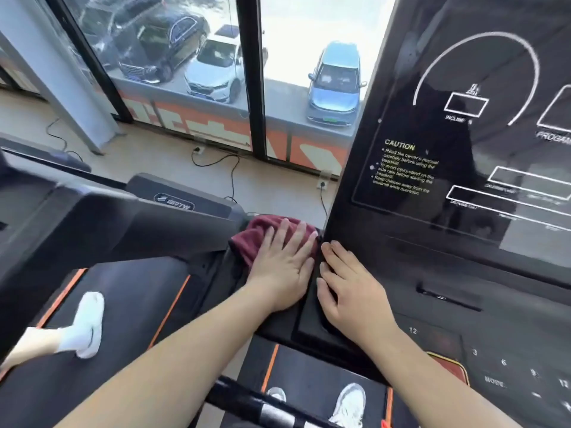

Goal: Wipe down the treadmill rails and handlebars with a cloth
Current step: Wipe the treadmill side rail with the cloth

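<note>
Gym by window, cars parked outside. Left hand flat, fingers straight, presses maroon cloth at the left base of treadmill console. Right hand flat, empty, just beside. Wiping likely midway; handlebar seemingly still to do.

blue car at 1 o'clock, white car at 11 o'clock, black car beside it, window post between the white and blue cars, black cable on the floor at 10 o'clock, grey pillar at 10 o'clock

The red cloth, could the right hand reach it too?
Probably yes. The right hand rests flat just beside the cloth and nothing stands between them, though the left hand covers much of it.
</note>
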### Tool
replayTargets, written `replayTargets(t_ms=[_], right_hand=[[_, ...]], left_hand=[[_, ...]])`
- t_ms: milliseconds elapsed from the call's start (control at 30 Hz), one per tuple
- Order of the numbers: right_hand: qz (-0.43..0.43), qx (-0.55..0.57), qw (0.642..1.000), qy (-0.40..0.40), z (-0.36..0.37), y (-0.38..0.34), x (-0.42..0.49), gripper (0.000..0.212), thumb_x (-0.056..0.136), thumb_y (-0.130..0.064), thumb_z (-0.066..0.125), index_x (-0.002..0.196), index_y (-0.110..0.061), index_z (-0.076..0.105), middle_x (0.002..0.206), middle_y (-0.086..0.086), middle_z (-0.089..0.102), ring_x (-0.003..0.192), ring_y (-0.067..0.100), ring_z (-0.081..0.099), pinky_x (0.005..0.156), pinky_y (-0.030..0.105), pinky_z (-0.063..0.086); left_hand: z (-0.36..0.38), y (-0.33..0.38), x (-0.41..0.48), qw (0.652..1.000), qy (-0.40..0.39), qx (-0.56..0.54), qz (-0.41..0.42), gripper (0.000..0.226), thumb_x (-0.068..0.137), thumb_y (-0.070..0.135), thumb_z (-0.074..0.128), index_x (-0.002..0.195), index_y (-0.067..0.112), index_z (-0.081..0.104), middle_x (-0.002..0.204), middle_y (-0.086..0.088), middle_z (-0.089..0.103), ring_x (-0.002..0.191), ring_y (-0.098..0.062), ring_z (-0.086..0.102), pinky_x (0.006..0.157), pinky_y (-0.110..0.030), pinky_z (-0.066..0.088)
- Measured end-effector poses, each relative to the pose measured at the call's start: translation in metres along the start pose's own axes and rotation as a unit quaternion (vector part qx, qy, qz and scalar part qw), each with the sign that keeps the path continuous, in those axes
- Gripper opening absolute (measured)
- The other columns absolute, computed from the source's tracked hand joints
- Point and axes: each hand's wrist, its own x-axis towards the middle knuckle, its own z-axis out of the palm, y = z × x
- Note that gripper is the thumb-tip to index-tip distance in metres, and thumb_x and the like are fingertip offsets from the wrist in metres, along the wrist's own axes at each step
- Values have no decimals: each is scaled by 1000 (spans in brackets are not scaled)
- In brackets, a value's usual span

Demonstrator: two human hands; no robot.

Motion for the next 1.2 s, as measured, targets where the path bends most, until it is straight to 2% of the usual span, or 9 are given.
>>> replayTargets(t_ms=[167, 367, 467, 600, 733, 900, 967, 1067, 1200], right_hand=[[4, 8, 1000, -9, 0, -1, -3, 34, 96, -30, 60, 112, -3, 74, 148, 9, 55, 146, 23, 41, 114, 46, 41], [21, 22, 999, -22, 1, -4, -4, 40, 99, -36, 53, 115, -4, 73, 152, 6, 50, 149, 20, 35, 116, 46, 38], [26, 22, 999, -29, -1, -2, -3, 43, 100, -38, 50, 117, -7, 73, 153, 3, 50, 149, 17, 34, 117, 44, 39], [31, 20, 999, -19, 2, -5, -3, 41, 100, -35, 52, 115, -5, 74, 152, 4, 51, 148, 18, 36, 115, 45, 41], [34, 16, 999, -6, 2, -6, -4, 39, 99, -34, 52, 111, -4, 75, 151, 5, 52, 147, 19, 38, 114, 45, 41], [40, 14, 999, -10, 4, -7, -4, 41, 99, -35, 51, 115, -4, 74, 151, 5, 52, 147, 18, 38, 114, 46, 41], [44, 13, 999, -6, 6, -8, -4, 38, 98, -33, 55, 113, -4, 74, 151, 5, 52, 148, 18, 38, 115, 46, 40], [46, 17, 999, -4, 9, -8, -6, 38, 98, -33, 55, 114, -4, 74, 152, 4, 51, 148, 18, 36, 116, 46, 39], [43, 16, 999, -9, 9, -6, -6, 42, 100, -35, 51, 118, -5, 73, 153, 5, 49, 149, 18, 35, 116, 46, 39]], left_hand=[[-6, -30, -30, 992, -57, -6, 109, 60, 105, 56, 14, 159, 45, -8, 166, 16, -24, 150, -12, -32, 124, -42, -16], [-18, -27, 25, 999, -18, 29, 8, 63, 100, 61, 8, 160, 43, -2, 172, 6, -8, 157, -25, -16, 124, -51, -13], [2, -6, -26, 997, -31, -6, 69, 63, 104, 53, 9, 161, 34, -9, 168, 9, -23, 149, -17, -35, 124, -48, -15], [-10, -41, -6, 992, -38, 15, 116, 60, 103, 58, 9, 159, 45, -7, 168, 11, -20, 152, -14, -28, 125, -45, -14], [-18, -30, 30, 1000, -7, 20, -2, 62, 102, 58, 9, 161, 42, 0, 172, 2, -8, 156, -23, -17, 124, -52, -13], [-4, -33, -19, 991, -32, 23, 131, 62, 102, 61, 10, 159, 43, -9, 167, 10, -25, 150, -15, -33, 124, -47, -16], [-19, -52, 6, 991, -38, 43, 119, 64, 99, 68, 9, 158, 49, -8, 168, 9, -20, 153, -16, -26, 124, -46, -15], [-25, -43, 30, 999, -21, 44, -4, 65, 99, 66, 7, 159, 46, -3, 171, 3, -11, 156, -20, -19, 123, -52, -15], [2, -10, -23, 996, -19, 15, 82, 62, 105, 53, 8, 161, 34, -11, 167, 6, -26, 150, -18, -34, 123, -50, -17]])
